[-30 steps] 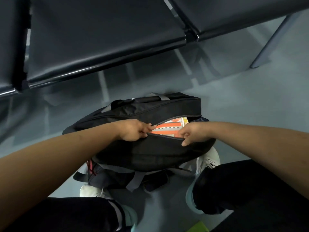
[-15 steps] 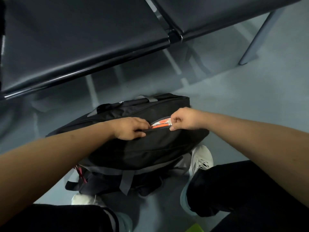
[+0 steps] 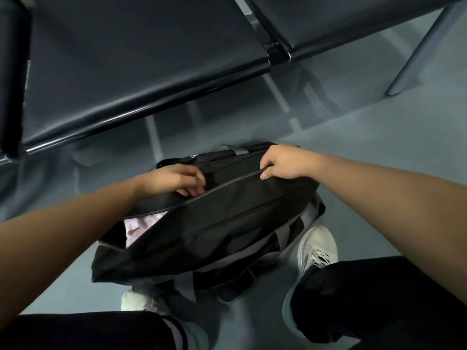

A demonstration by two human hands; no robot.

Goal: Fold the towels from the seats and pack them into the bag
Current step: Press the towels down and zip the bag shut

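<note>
A black duffel bag (image 3: 227, 223) lies on the floor between my feet, below the row of seats. My right hand (image 3: 283, 162) pinches the zipper pull at the bag's far right end. My left hand (image 3: 171, 181) is on the bag's top beside the zipper line with its fingers curled into the fabric; it is blurred. Between my hands the zipper is closed. Under my left forearm the opening still gapes, and a pale pink towel (image 3: 140, 224) shows inside.
Dark padded seats (image 3: 141, 66) on a metal rail span the top of the view, with a grey leg (image 3: 417, 54) at the right. My white shoes (image 3: 317, 248) and dark trouser legs flank the bag on the grey floor (image 3: 379, 137).
The gap showing an orange striped towel between my hands has closed. My right hand has moved away to the bag's right end, and the bag now lies tilted.
</note>
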